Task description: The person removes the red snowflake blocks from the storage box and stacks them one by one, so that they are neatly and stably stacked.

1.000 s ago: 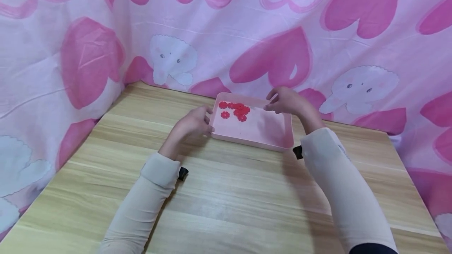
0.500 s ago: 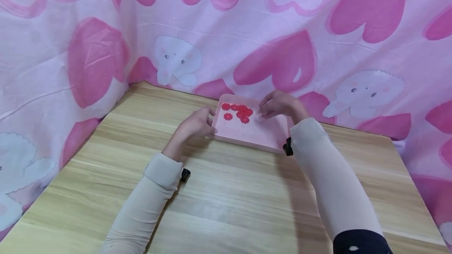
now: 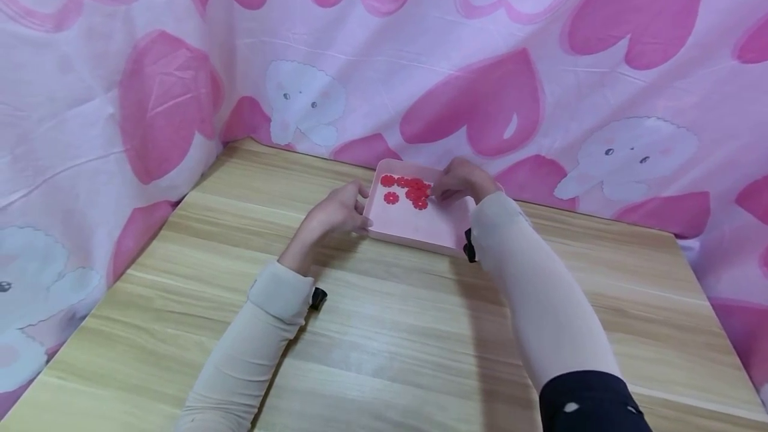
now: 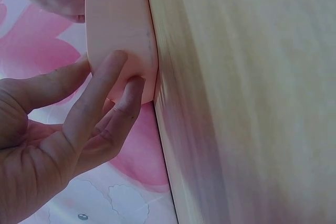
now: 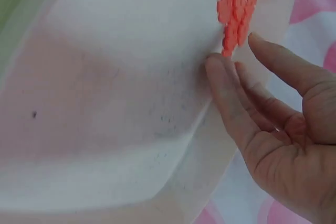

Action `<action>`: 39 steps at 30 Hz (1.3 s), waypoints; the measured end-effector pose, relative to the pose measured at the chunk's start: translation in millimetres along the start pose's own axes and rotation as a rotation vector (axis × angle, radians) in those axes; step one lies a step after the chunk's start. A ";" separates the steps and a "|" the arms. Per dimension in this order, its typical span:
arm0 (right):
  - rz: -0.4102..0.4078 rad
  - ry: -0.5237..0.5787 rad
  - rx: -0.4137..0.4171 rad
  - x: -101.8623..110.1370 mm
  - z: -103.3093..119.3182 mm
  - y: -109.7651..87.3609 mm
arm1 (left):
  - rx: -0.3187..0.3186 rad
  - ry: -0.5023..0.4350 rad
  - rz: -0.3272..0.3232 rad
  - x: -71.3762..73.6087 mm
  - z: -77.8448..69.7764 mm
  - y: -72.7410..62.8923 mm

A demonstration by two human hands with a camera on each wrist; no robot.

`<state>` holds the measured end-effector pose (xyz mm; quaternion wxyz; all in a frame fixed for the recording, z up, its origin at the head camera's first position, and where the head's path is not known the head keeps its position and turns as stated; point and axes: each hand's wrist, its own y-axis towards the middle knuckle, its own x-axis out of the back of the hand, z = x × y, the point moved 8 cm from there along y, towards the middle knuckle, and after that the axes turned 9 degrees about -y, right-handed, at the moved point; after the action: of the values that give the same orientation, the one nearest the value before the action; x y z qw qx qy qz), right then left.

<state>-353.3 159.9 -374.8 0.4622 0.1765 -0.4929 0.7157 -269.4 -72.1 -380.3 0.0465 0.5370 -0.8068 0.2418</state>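
Observation:
A shallow pink tray (image 3: 411, 243) lies on the wooden table, with several red notched, flower-shaped plastic discs (image 3: 418, 192) toward its left and back. My left hand (image 3: 339, 209) is at the tray's left end. In the left wrist view its fingertips (image 4: 119, 59) touch the outer wall. Over the tray's back right part, my right hand (image 3: 459, 179) reaches in from the right. In the right wrist view its thumb and fingers (image 5: 220, 80) stand apart just beside the clustered discs (image 5: 236, 14), with nothing held between them.
The wooden table (image 3: 372, 352) extends toward me and to both sides. Close behind the tray hangs a pink curtain (image 3: 360, 45) with hearts and white animal figures, and it also covers the left side.
My right hand has moved left and down into the tray, up to the red discs. The left hand stays at the tray's left end. The view has shifted slightly.

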 end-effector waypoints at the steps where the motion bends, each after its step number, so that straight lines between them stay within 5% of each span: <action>1: -0.011 -0.006 -0.010 -0.9 1.4 1.5 | -0.001 -0.001 0.002 -0.5 0.1 0.5; 19: -0.270 0.126 -0.103 -5.7 10.0 4.8 | 0.012 0.067 -0.020 -1.8 -7.4 -5.4; 39: -0.229 0.065 -0.105 -1.5 7.1 4.9 | 0.033 0.070 -0.009 -1.7 -7.7 -4.6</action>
<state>-358.1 152.5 -375.3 0.5653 0.1838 -0.4911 0.6367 -266.0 -68.6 -372.5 0.0669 0.5327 -0.7982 0.2733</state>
